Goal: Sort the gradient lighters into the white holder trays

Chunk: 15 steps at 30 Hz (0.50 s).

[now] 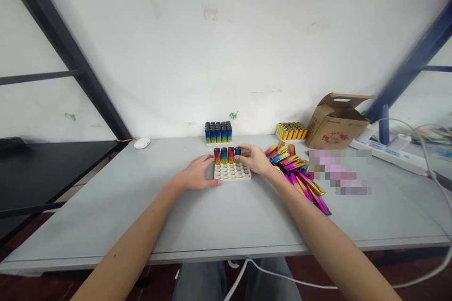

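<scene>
A white tray with rows of round holes lies on the grey table in front of me. Along its back row several lighters stand upright, among them a red one and a blue one. My left hand rests at the tray's left side, thumb and fingers apart, touching its edge and holding nothing. With thumb and fingers, my right hand grips a dark blue lighter at the right end of that row.
Behind stands a full rack of blue-green lighters; a rack of yellow ones is back right. Loose colourful lighters or wrappers lie right, near a cardboard box, power strip and white cable. A white case sits left.
</scene>
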Tool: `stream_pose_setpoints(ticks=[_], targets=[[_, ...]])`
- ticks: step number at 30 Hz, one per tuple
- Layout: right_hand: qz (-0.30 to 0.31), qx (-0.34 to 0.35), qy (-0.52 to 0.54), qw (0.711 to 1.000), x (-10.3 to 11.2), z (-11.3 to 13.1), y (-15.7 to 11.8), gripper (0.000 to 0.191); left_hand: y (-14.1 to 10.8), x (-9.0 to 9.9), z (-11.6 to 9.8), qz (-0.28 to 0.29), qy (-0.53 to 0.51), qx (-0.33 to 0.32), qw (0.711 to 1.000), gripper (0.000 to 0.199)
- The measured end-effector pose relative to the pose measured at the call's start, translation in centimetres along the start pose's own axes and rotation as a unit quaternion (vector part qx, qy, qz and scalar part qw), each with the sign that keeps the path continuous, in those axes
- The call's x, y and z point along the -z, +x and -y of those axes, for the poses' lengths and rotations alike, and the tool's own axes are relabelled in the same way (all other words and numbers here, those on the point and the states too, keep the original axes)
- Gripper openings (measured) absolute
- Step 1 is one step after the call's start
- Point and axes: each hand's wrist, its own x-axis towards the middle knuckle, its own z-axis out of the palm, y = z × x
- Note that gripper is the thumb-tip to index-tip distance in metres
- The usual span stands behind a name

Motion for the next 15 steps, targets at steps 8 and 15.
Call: stream_pose_setpoints(ticks=[8,15], targets=[[-0.026,-0.061,-0.258,0.964,4.5,-0.1,-0.6,0.046,-0.1,0.1,0.1,-0.001,-0.002,0.005,1.000,0.077],[-0.012,-0.151,-0.455,0.877,3.9,-1.1,-0.9,0.038,-0.1,0.0,0.3,-0.007,-0.011,0.003,1.000,0.077]])
